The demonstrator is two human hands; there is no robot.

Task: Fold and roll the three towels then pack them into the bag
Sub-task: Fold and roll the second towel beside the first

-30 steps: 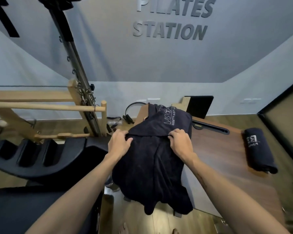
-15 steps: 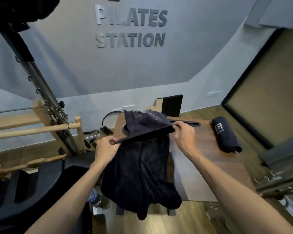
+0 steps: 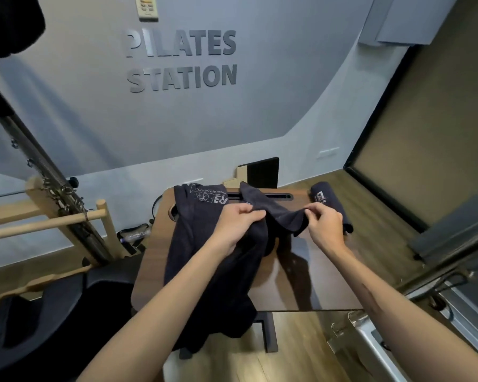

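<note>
Dark towel [image 3: 210, 260] lies over the left half of the desk [image 3: 309, 282], its near end hanging off the front edge toward the floor, its far end with pale lettering flat by the back edge. Soft and limp stuff, light I judge; it sags wherever it is unsupported, so it wants holding at an edge or corner, not mid-cloth. My left hand [image 3: 236, 226] has fingers curled round a bunched ridge of the cloth, grip closed on it, raised just off the desk. My right hand [image 3: 324, 226] pinches the same edge further right between thumb and fingertips, the other fingers loosely bent. Cloth between the two grips dips in a shallow sling, with a flap standing up behind. Both forearms reach forward, wrists roughly level. A towel already rolled [image 3: 330, 201] sits at the far right of the desk, just behind my right hand. No bag in view; third towel not made out.
</note>
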